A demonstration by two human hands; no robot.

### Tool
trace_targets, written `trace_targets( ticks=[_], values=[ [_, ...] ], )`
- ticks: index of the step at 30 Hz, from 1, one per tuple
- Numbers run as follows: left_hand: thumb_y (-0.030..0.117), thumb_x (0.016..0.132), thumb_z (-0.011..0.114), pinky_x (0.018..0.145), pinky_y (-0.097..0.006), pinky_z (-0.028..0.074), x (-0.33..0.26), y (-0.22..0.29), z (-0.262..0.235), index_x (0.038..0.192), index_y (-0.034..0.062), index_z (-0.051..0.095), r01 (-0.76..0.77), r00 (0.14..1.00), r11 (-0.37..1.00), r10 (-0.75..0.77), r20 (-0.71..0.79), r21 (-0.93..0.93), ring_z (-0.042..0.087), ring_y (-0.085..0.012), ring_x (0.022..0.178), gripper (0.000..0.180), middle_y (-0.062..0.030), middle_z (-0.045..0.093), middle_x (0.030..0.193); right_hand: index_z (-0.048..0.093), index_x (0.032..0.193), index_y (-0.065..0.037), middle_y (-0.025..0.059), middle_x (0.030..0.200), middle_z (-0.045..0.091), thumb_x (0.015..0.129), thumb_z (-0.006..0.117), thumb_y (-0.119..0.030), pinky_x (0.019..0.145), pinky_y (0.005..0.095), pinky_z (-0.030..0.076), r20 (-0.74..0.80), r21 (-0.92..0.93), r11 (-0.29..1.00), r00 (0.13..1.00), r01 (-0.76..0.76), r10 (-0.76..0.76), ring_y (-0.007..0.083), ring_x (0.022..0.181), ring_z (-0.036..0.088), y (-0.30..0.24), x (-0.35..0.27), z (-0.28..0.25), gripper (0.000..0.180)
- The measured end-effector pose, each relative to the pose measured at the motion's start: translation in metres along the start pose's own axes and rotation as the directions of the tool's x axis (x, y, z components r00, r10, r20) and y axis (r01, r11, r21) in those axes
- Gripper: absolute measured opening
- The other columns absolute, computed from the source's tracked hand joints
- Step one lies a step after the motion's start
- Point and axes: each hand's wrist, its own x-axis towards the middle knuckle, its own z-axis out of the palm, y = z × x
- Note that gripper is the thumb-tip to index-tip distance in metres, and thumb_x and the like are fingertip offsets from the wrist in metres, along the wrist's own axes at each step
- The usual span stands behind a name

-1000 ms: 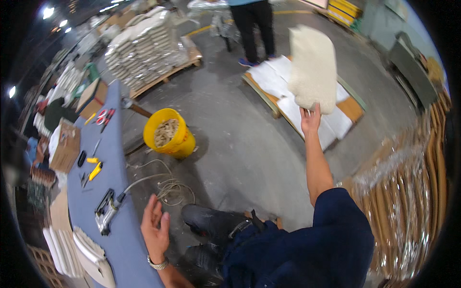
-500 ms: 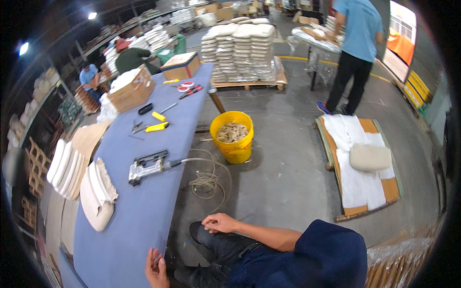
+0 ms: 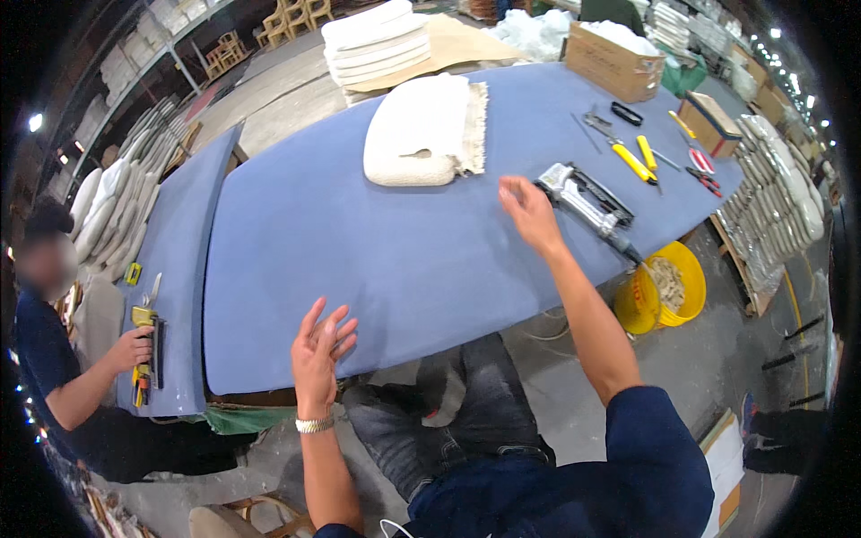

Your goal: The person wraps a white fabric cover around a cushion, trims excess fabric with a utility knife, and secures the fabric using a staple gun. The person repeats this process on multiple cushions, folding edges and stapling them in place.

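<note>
My left hand [image 3: 317, 357] and right hand [image 3: 531, 215] are open, empty. The staple gun [image 3: 583, 201] lies beside my right, presumably for easy reach

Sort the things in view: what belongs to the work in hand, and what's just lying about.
Probably in the work, by nearness to the hands:
- cream pad with frayed edge
- silver hose-fed tool, nearest the right hand

Apparently lying about:
- yellow-handled tools
- cardboard box
- yellow bucket
</note>
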Motion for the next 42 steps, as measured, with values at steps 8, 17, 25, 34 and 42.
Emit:
trace_targets(
  ticks=[8,17,25,34,42],
  values=[
    [0.022,0.107,0.057,0.096,-0.043,0.061,0.154,-0.01,0.054,0.15,-0.0046,0.039,0.164,0.986,0.976,-0.161,0.034,-0.142,0.068,-0.0379,0.117,0.054,-0.0301,0.058,0.138,0.053,0.139,0.004,0.02,0.118,0.069,0.101,0.058,-0.016,0.06,0.0354,0.062,0.012,0.07,0.96,0.963,-0.269,0.269,0.0273,0.079,0.075,0.024,0.101,0.057,0.044],
    [0.052,0.104,0.056,0.067,-0.028,0.058,0.318,-0.018,0.14,0.133,0.0012,0.056,0.19,0.974,0.958,-0.158,-0.16,0.212,0.066,-0.0173,0.086,0.058,-0.0134,0.069,0.112,0.042,0.143,0.012,0.0291,0.123,0.059,0.098,0.06,-0.013,0.055,0.0402,0.062,0.05,0.046,0.962,0.962,-0.271,0.268,0.0323,0.069,0.073,0.02,0.108,0.046,0.055],
    [0.048,0.104,0.058,0.035,-0.023,0.043,0.306,0.014,0.156,0.12,0.0042,0.061,-0.033,0.999,0.992,0.034,-0.009,0.124,0.058,-0.0159,0.046,0.047,-0.0089,0.07,0.082,0.036,0.151,0.009,0.0131,0.08,0.067,0.103,0.059,-0.028,0.047,0.0328,0.053,0.217,0.243,0.897,0.922,-0.37,0.321,0.0196,0.055,0.064,0.022,0.115,0.032,0.065],
    [0.038,0.106,0.059,0.056,-0.023,0.053,0.12,0.052,-0.003,0.144,0.0009,0.056,0.023,0.942,0.998,-0.041,-0.334,-0.058,0.07,-0.0091,0.082,0.053,-0.0058,0.073,0.116,0.058,0.137,-0.002,0.0094,0.101,0.068,0.105,0.058,-0.042,0.049,0.0277,0.048,0.2,0.135,0.972,0.966,-0.192,0.164,0.0102,0.06,0.058,0.016,0.097,0.052,0.051],
    [0.023,0.106,0.062,0.089,-0.031,0.054,0.003,0.063,-0.128,0.137,0.0005,0.062,-0.239,0.695,0.8,0.537,-0.478,0.551,0.067,-0.015,0.104,0.039,-0.0063,0.07,0.115,0.068,0.126,-0.005,0.0079,0.096,0.071,0.104,0.062,-0.032,0.056,0.0253,0.049,0.271,0.113,0.991,0.962,-0.077,0.044,0.0094,0.062,0.059,0.043,0.1,0.054,0.036]
  ],
)
